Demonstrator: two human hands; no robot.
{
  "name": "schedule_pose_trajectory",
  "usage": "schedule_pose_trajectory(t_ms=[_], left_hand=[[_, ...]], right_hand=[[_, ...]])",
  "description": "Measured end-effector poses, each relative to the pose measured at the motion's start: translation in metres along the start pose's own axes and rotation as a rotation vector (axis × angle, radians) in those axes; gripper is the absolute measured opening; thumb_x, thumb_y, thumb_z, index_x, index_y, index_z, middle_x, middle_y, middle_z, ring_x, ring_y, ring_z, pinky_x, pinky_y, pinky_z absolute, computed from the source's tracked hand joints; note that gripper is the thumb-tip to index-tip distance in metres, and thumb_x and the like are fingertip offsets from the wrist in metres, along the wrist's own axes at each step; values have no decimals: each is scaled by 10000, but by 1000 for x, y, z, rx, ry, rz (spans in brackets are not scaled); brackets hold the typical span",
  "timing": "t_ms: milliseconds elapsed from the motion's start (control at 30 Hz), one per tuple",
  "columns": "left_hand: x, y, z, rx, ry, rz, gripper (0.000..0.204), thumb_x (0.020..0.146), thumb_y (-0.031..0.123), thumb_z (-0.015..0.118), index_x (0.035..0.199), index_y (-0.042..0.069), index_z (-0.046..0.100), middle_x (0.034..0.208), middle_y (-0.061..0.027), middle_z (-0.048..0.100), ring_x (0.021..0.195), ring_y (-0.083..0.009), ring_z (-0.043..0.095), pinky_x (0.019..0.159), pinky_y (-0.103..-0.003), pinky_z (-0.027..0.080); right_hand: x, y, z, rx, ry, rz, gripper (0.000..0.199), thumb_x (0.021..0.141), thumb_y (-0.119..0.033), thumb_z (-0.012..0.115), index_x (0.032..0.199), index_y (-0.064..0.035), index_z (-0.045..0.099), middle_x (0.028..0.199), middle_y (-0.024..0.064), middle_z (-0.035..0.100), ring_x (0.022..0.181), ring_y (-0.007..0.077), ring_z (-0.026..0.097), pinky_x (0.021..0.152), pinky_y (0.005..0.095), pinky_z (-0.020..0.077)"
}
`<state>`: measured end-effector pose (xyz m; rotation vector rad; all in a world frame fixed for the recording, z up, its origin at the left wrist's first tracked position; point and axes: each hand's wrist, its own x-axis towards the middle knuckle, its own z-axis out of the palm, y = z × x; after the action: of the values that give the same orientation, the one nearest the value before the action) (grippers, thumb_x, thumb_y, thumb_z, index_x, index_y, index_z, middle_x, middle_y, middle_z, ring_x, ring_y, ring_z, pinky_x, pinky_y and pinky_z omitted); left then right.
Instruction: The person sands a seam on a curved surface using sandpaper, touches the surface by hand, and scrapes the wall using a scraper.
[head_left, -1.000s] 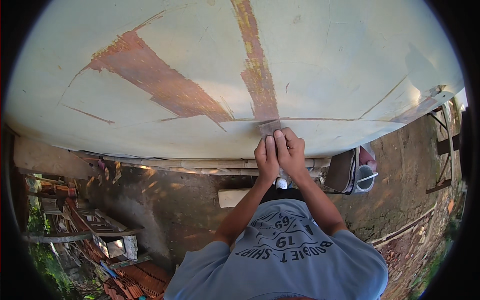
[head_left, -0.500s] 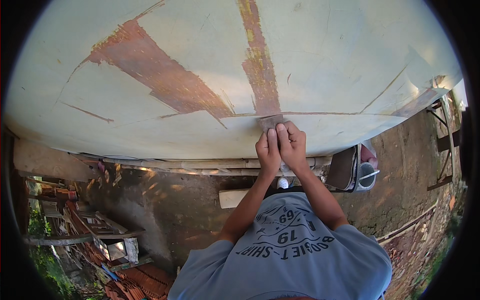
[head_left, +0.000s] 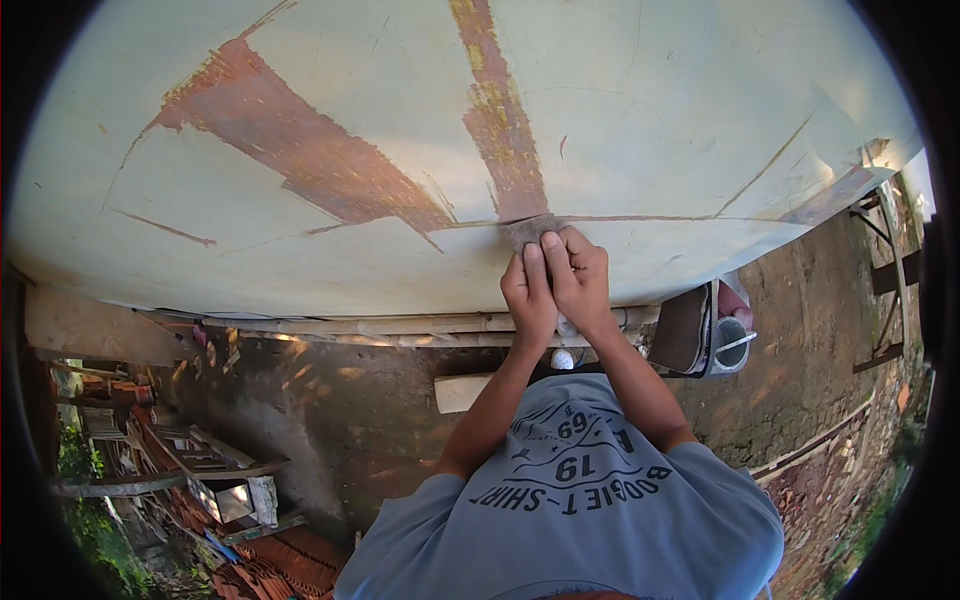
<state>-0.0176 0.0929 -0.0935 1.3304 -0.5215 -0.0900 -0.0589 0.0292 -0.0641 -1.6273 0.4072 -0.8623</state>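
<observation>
A broad, curved, pale green painted surface (head_left: 330, 120) fills the upper part of the view, its coat worn through in long rust-brown streaks that run together near the middle. Below it lies bare, dusty ground (head_left: 360, 400), partly in shadow, with a long pale bamboo pole (head_left: 380, 324) running along the lower edge of the painted surface. At the lower left sits a heap of reddish roof tiles and scrap timber (head_left: 220, 500); at the right, a dark open bag (head_left: 690, 330) stands just beside a grey round bucket (head_left: 732, 345), and a small pale rectangular block (head_left: 462, 392) lies on the ground near the person's forearms. The person, in a grey-blue printed T-shirt (head_left: 570, 510), reaches up with both arms. The left hand (head_left: 528, 296) and the right hand (head_left: 580, 282) touch side by side, fingers curled and pressed flat (neither spread open) onto a small grey-brown piece of sandpaper (head_left: 524, 230). The sandpaper lies against the painted surface where the brown streaks meet, its upper edge showing just above the fingertips, the rest hidden under them.
</observation>
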Motion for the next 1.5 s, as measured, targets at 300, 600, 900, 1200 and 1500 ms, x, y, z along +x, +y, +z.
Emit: schedule_pose_trajectory(t_ms=[300, 600, 900, 1200, 1500], left_hand=[[-1, 8, -2, 25, 28, -13, 394, 1089, 235, 431, 766, 19, 497, 707, 24, 491, 707, -57, 424, 593, -277, 376], [15, 22, -3, -20, -10, 10, 367, 1086, 223, 441, 804, 9, 537, 727, 20, 538, 714, -59, 453, 603, -271, 395], [18, 23, 1, 31, -2, 58, 364, 1083, 217, 452, 790, 8, 503, 701, 23, 492, 699, -58, 406, 584, -275, 366], [2, 23, -2, 30, 24, 9, 354, 1084, 203, 443, 813, 0, 546, 740, 18, 544, 725, -55, 462, 614, -265, 406], [17, 39, 3, 0, 12, 38, 353, 1083, 214, 453, 825, -3, 558, 737, 28, 548, 722, -47, 459, 615, -258, 405]], right_hand=[[4, -3, 3, 30, 14, -40, 280, 993, -151, 594, 757, -1, 578, 538, 38, 495, 539, 43, 404, 461, 267, 364], [12, -17, 5, 38, 33, -63, 285, 992, -139, 596, 744, 0, 570, 529, 23, 477, 535, 40, 378, 453, 271, 339], [16, -17, 6, 117, 53, -42, 298, 1004, -159, 592, 755, 3, 572, 552, 2, 473, 562, 33, 387, 471, 260, 343], [8, -17, 5, 140, 41, 2, 292, 1007, -149, 584, 757, 1, 581, 562, -16, 472, 579, 26, 386, 483, 252, 347], [13, -27, 7, 151, 54, -26, 297, 1007, -136, 578, 749, 9, 564, 572, -19, 464, 584, 24, 380, 481, 250, 332]])
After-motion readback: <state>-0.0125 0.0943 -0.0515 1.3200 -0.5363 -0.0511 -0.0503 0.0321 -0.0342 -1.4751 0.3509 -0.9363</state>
